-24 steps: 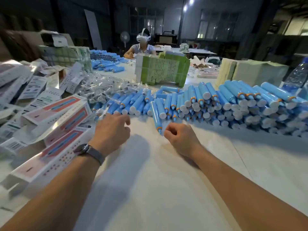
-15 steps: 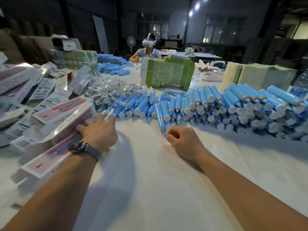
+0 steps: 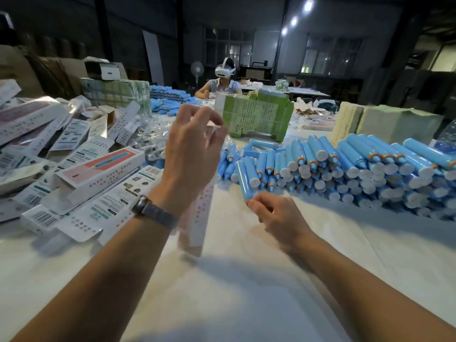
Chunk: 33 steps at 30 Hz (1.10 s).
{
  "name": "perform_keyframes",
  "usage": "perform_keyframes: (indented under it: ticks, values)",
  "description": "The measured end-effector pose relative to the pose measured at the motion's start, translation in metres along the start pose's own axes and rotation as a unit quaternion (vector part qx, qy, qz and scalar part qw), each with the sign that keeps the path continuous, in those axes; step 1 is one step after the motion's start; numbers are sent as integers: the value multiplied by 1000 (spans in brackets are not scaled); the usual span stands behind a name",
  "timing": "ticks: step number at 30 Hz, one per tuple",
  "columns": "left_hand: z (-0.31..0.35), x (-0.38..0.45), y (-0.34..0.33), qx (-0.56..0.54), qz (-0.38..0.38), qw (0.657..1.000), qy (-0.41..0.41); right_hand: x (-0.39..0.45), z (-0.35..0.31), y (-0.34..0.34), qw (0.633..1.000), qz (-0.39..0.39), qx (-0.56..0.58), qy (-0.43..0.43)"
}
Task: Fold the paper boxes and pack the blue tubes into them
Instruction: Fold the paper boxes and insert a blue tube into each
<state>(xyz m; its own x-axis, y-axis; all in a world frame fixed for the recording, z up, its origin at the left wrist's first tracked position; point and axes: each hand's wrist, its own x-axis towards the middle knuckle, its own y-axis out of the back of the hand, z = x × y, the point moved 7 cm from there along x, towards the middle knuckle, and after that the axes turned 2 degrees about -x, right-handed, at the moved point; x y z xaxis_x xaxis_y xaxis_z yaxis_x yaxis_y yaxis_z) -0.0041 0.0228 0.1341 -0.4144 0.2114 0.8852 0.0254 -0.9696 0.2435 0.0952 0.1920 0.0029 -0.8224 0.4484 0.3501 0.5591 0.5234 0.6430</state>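
My left hand (image 3: 192, 146) is raised above the table and holds a long white and pink paper box (image 3: 201, 213), which hangs down behind my wrist, blurred by motion. My right hand (image 3: 274, 213) pinches the orange tip of one blue tube (image 3: 243, 180) that lies on the white table (image 3: 246, 292) at the near edge of the tube pile. A large stack of blue tubes (image 3: 357, 164) with white caps runs across the right side. Flat and half-folded paper boxes (image 3: 98, 169) are heaped on the left.
A green and white stack of cartons (image 3: 256, 117) stands behind the tubes. Pale bundles (image 3: 385, 124) sit at the right rear. Clear plastic packets (image 3: 148, 134) lie mid-left. A person in a white headset (image 3: 222, 82) sits at the far end with more blue tubes (image 3: 167, 99).
My left hand reached into the box heap on the left, took a box and lifted it up toward the middle. My right hand stayed at the tube's tip.
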Motion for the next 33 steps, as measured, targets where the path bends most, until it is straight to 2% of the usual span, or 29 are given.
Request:
perform_keyframes:
  ticks: [2,4,6,8,9,11,13,15,17,19,20,22,24,26,27,28,29,30,31,32,33]
  values:
    - [6,12,8,-103,110,988,14,-2,-5,-1,990,-30,136,-13]
    - [-10,8,-2,-181,153,968,83,-3,-4,-3,948,-73,307,-41]
    - [-40,-13,-25,-244,155,935,204,-4,-9,-2,883,-107,454,-52]
    - [-72,-39,-44,-283,160,883,338,-3,-20,-1,815,-144,557,-65]
    - [-83,-49,-48,-284,162,864,384,-1,-24,0,792,-157,585,-72]
    - [-95,-60,-51,-256,147,861,415,2,-28,1,771,-174,607,-83]
    - [-94,-67,-54,-244,98,876,404,3,-26,3,771,-175,604,-97]
    - [-87,-69,-57,-197,8,917,347,5,-22,8,782,-165,590,-114]
    - [-76,-66,-59,-59,-128,963,231,9,-18,18,781,-140,594,-134]
    - [-64,-66,-63,87,-227,962,128,14,-13,28,786,-119,588,-152]
    - [-56,-66,-64,134,-251,954,91,17,-14,32,795,-122,575,-153]
    - [-41,-69,-68,157,-263,952,28,21,-17,34,815,-151,539,-150]
    - [-30,-70,-68,118,-198,973,-5,27,-19,39,835,-176,503,-135]
    - [-34,-68,-61,44,-124,990,45,37,-8,42,861,-144,459,-163]
    - [-39,-69,-60,12,-110,990,86,41,-2,42,889,-110,407,-179]
    - [-43,-71,-61,-11,-101,989,110,45,1,41,925,-81,326,-176]
    - [-45,-73,-61,-25,-93,988,120,48,0,39,966,-68,201,-151]
    - [-46,-74,-63,-34,-85,988,128,51,-3,32,991,-79,43,-99]
    - [-47,-75,-63,-42,-78,987,134,52,-6,16,984,-122,-127,-25]
    - [-47,-75,-64,-49,-74,986,139,49,-4,-2,950,-172,-260,27]
    - [-47,-76,-65,-56,-71,986,142,47,0,-14,919,-197,-338,51]
